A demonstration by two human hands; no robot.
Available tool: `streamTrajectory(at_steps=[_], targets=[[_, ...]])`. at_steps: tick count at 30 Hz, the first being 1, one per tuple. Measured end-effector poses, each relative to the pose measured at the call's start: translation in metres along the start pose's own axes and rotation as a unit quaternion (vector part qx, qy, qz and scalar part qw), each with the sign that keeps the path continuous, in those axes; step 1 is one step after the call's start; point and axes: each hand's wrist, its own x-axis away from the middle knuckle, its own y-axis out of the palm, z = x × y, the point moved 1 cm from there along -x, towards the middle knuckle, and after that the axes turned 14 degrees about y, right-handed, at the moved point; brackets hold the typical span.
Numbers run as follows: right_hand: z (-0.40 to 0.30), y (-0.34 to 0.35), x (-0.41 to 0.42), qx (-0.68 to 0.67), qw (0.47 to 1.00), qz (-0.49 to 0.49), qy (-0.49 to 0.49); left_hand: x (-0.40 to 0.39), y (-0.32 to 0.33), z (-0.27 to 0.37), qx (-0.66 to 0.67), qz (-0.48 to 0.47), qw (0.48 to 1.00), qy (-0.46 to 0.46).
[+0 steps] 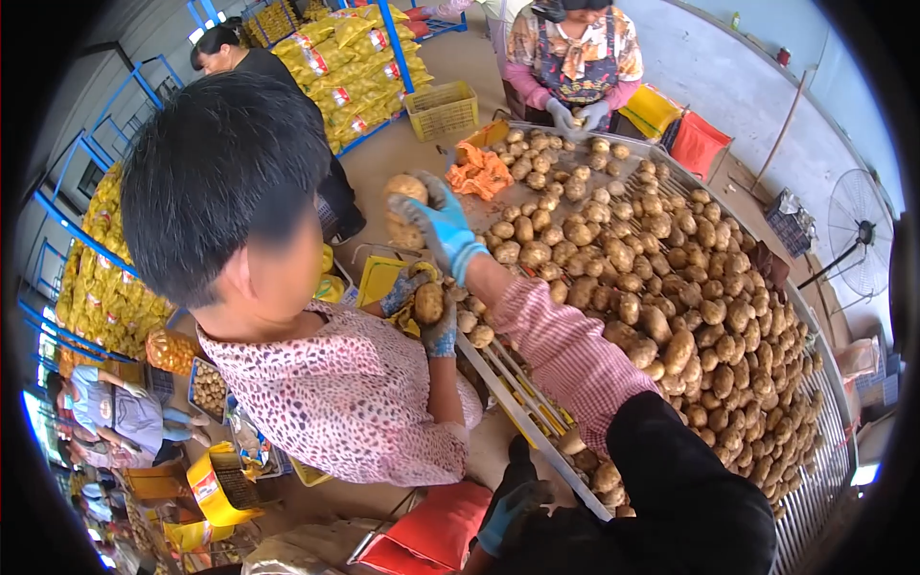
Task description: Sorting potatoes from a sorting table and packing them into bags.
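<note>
My right hand (440, 226), in a blue and grey work glove with a pink checked oversleeve, reaches past a co-worker and grips potatoes (407, 188), apparently two, one above the other. My left hand (512, 512), in a similar glove, is low near my body beside a red bag (445, 528); its fingers are partly hidden in shadow, and whether it holds anything cannot be told. Under and beyond my right arm, many potatoes (679, 316) cover a sorting table with metal bars (819, 514). Orange netting (478, 171) lies at its far left corner.
A co-worker in a spotted top (345, 388) stands close at left, gloved hands around a potato (429, 302). Another person (575, 65) stands at the table's far end. Around are a yellow crate (443, 111), stacked yellow sacks (352, 72) and a standing fan (862, 230).
</note>
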Motion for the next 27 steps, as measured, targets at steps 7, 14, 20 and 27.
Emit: streamTrajectory(at_steps=[7,14,20,27], targets=[[0.032,0.008,0.009,0.251,0.962,0.098,0.037,-0.001,-0.002,0.01,0.029,0.065,0.997,-0.013],[-0.009,-0.15,0.299,0.203,0.959,0.113,0.163,-0.041,0.024,0.028,0.032,-0.058,0.996,-0.051],[-0.034,-0.216,0.546,0.051,0.932,0.335,0.128,-0.069,0.085,-0.006,-0.123,-0.183,0.968,-0.122],[-0.024,-0.243,0.809,0.088,0.812,0.573,0.065,-0.023,0.202,-0.115,-0.205,-0.294,0.93,-0.082]])
